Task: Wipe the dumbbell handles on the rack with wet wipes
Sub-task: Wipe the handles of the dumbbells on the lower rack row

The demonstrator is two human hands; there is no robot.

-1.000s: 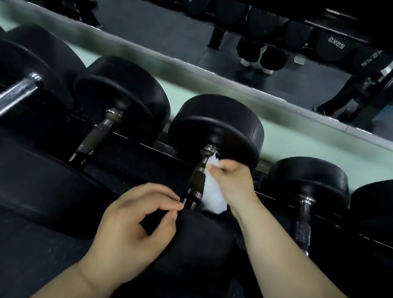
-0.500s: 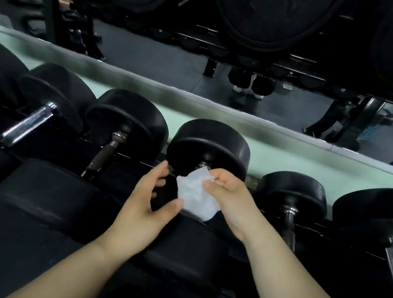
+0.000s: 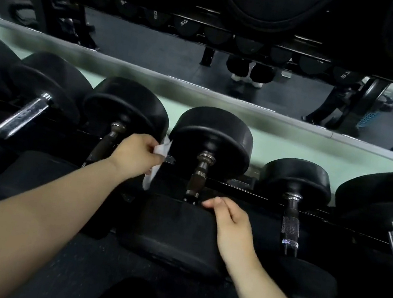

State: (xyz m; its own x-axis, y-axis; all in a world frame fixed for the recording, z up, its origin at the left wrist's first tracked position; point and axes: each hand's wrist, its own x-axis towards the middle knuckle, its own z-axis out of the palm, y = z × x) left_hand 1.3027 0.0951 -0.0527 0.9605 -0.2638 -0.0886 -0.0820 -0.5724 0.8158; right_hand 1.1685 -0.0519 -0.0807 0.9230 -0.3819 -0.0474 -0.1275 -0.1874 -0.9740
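Head camera view, looking down along a black metal dumbbell rack (image 3: 247,191). It holds a row of black round-headed rubber dumbbells, their handles pointing towards the viewer. A pale green ledge (image 3: 291,147) and a mirror (image 3: 154,49) run behind it. The middle dumbbell (image 3: 215,136) has a dark bronze-coloured metal handle (image 3: 199,174), bare and in plain sight. Its left neighbour (image 3: 128,106) has a similar dark handle (image 3: 105,142). The dumbbell to the right (image 3: 296,178) has a knurled steel handle (image 3: 290,224).

The left hand (image 3: 136,155) is stretched far forward between the two dark handles, its fingers curled round a crumpled white wet wipe (image 3: 162,149). The wipe hangs beside the middle dumbbell's far head and touches no handle. The right hand (image 3: 233,222) lies with relaxed fingers on the middle dumbbell's near head, fingertips just beside the base of its handle, holding nothing.

The step in hand appears to be bringing the wipe to a handle rather than rubbing one. The next move calls for wrapping the wipe round a handle, probably one of the two nearest the left hand. The wipe would then slide along the full length between the heads.
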